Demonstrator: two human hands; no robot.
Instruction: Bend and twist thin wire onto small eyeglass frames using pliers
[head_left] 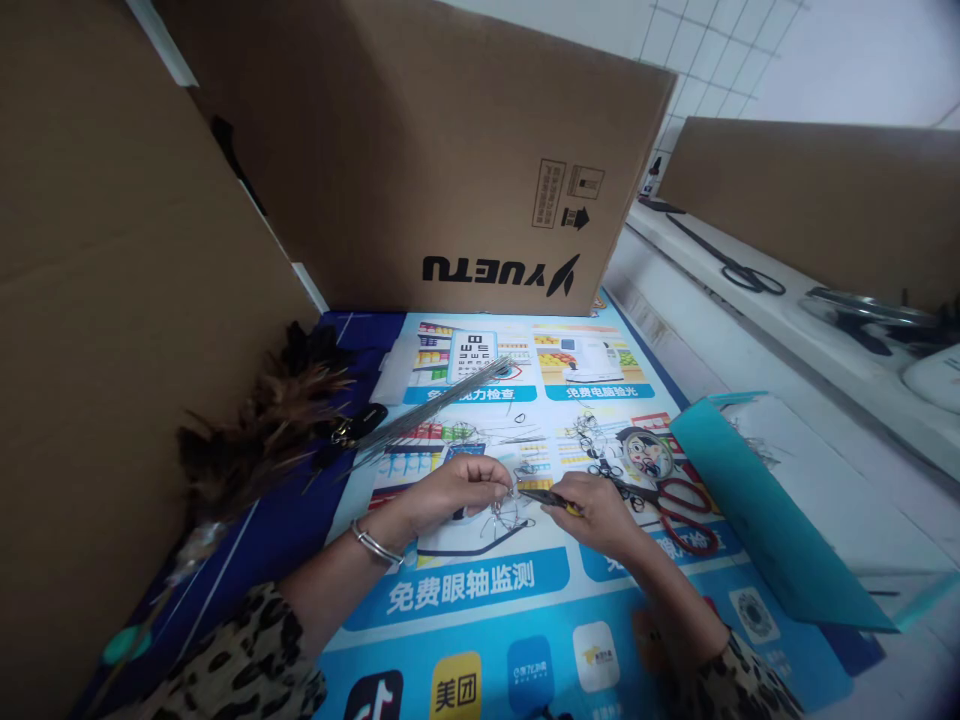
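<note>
My left hand (466, 484) pinches a small shape of bent thin wire (504, 518) between thumb and fingertips; its loose strands hang below the fingers. My right hand (598, 511) is closed round pliers (546, 497) with a bit of yellow handle showing. The plier tips point left and meet the wire close to my left fingertips; whether they grip it I cannot tell. Beyond my left hand lies a bundle of straight thin wires (442, 402). Red-handled scissors (688, 512) rest to the right of my right hand, beside a round item with a cartoon face (645, 455).
Loose wire bits and dark loops (592, 435) lie behind my right hand on a printed sheet (465, 690). A tall cardboard panel (450, 160) stands at the back. Brown feathers (262, 430) are at left, a teal box (772, 510) at right. Black scissors (739, 270) lie on a ledge.
</note>
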